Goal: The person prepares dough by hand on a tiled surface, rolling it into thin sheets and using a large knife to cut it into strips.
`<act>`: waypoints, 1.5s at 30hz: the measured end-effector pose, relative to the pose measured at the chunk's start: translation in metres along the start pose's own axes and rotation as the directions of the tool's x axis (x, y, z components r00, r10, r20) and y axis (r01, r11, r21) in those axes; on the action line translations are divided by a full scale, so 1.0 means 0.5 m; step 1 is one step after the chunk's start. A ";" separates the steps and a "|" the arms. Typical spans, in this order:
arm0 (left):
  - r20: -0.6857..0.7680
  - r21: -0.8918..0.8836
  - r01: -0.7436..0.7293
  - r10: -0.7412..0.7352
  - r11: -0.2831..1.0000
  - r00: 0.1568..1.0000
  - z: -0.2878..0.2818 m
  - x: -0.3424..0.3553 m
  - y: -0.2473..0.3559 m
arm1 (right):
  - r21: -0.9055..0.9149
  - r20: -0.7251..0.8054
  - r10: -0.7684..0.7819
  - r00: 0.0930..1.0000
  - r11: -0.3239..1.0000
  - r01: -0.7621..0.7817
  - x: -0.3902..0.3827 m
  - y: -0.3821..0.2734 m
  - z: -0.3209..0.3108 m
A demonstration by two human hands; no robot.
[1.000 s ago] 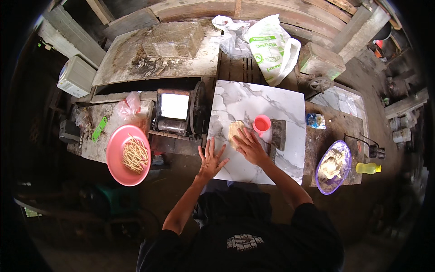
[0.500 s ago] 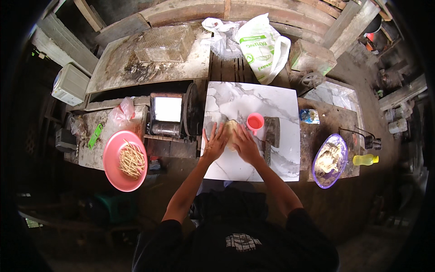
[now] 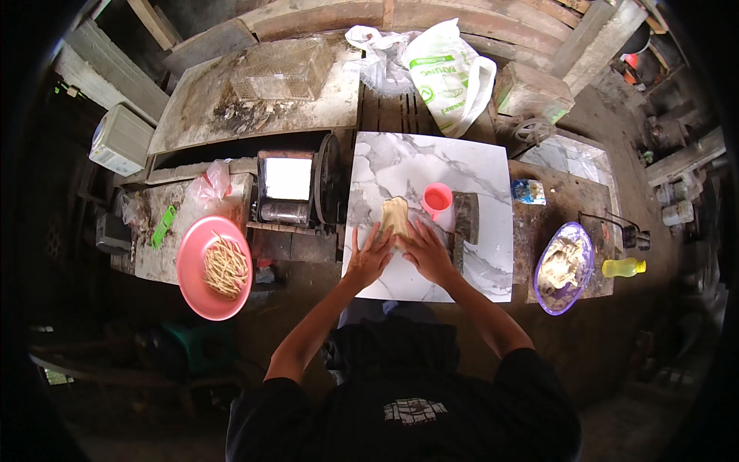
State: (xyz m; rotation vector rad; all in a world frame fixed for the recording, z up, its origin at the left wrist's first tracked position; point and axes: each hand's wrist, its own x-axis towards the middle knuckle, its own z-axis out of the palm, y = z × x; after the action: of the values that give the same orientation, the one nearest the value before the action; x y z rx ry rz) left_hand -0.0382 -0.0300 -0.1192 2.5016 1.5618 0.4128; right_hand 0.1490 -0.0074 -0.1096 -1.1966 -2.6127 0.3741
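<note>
A pale, elongated piece of dough (image 3: 395,214) lies on the white marble-patterned board (image 3: 477,277) in front of me. My left hand (image 3: 372,254) rests over the dough's near left side, fingers stretched out and spread. On the near right side lies my right hand (image 3: 426,250), also flat with fingers extended. Part of the dough's near end is hidden under the fingers. Just beyond my right hand stands a pink cup (image 3: 437,199). Beside the cup is a dark rectangular blade-like tool (image 3: 466,218) with a handle pointing toward me.
To the left, a pink basin (image 3: 187,266) holds thin dough sticks, near a roller machine (image 3: 283,212) with a large wheel. On the right sit a purple basin (image 3: 552,308) of dough and a yellow bottle (image 3: 623,267). A white plastic bag (image 3: 443,73) lies beyond the board.
Both hands have drawn back toward me along the dough. More of the dough's far end now shows, and it looks longer.
</note>
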 end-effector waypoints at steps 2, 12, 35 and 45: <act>0.028 -0.011 -0.012 0.012 1.000 1.000 -0.001 -0.009 0.001 | 0.015 0.020 -0.004 1.000 1.000 0.004 -0.016 -0.003 0.001; -0.162 -0.244 0.214 -0.258 0.946 0.953 0.034 -0.005 0.015 | 0.129 -0.149 0.184 0.971 0.978 -0.166 0.008 -0.011 0.025; -0.294 -0.069 0.315 -0.321 0.946 0.900 0.039 0.038 0.043 | 0.069 -0.358 0.200 0.912 0.980 -0.188 0.038 -0.010 0.055; -0.268 -0.084 0.296 -0.308 0.951 0.913 0.038 0.034 0.017 | 0.044 -0.216 0.274 0.937 0.962 -0.271 0.049 -0.004 0.044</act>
State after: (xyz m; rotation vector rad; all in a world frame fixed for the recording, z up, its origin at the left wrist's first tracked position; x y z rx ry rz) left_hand -0.0177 -0.0182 -0.1325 2.1891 1.9825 0.7665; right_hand 0.1248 0.0074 -0.1268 -1.5077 -2.2585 0.2892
